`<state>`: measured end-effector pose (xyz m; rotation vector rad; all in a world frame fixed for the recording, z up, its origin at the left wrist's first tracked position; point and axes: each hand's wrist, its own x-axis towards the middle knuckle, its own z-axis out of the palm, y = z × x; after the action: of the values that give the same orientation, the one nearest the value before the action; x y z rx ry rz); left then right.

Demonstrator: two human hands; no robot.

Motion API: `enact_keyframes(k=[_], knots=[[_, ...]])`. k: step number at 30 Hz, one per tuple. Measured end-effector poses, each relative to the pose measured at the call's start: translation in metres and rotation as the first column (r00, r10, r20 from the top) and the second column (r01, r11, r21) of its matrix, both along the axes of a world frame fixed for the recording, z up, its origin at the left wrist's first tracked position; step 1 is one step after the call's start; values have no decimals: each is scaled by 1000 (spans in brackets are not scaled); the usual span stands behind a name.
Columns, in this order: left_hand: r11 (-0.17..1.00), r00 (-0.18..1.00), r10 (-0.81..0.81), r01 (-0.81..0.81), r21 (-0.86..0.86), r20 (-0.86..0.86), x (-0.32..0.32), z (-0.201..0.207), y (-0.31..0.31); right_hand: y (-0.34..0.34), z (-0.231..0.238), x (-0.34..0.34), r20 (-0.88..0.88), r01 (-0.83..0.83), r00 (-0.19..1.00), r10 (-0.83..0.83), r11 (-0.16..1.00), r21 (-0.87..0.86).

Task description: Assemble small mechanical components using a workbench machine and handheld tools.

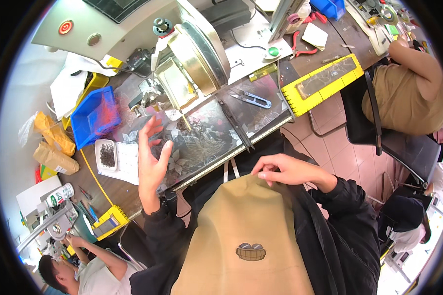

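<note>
My left hand point(152, 157) is raised over the table's front edge, its fingers spread and nothing in them. Beside it, a small white dish point(106, 155) full of tiny dark pieces stands on a white sheet point(126, 165). My right hand point(293, 170) is in front of my tan top point(251, 216), thumb and fingers curled together; whatever they might hold is hidden. On the patterned table mat point(202, 152) lie black tweezers point(235, 124) and blue thread snips point(252, 99). A small heap of dark pieces point(192, 127) sits on the mat near the machine.
A machine with a round metal housing point(197, 59) stands at the back. A blue bin point(94, 118) holds reddish strands. Red-handled pliers point(302, 46) lie at the right, near a yellow-edged tray point(325, 83). Co-workers sit at the right point(403, 98) and lower left point(91, 270).
</note>
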<state>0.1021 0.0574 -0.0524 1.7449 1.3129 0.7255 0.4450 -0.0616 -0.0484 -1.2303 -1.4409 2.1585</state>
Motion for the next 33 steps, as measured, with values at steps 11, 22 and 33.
enact_keyframes(k=[11,22,33], knots=[[993,999,-8,4,114,38,22,-15,9,57,16,-55,-75,166,986,-152,951,261],[899,938,339,-344,271,66,28,-11,25,112,13,-115,-390,412,860,-329,899,148],[951,993,93,-110,288,72,33,-9,55,164,9,-150,-522,688,662,-538,712,138]])
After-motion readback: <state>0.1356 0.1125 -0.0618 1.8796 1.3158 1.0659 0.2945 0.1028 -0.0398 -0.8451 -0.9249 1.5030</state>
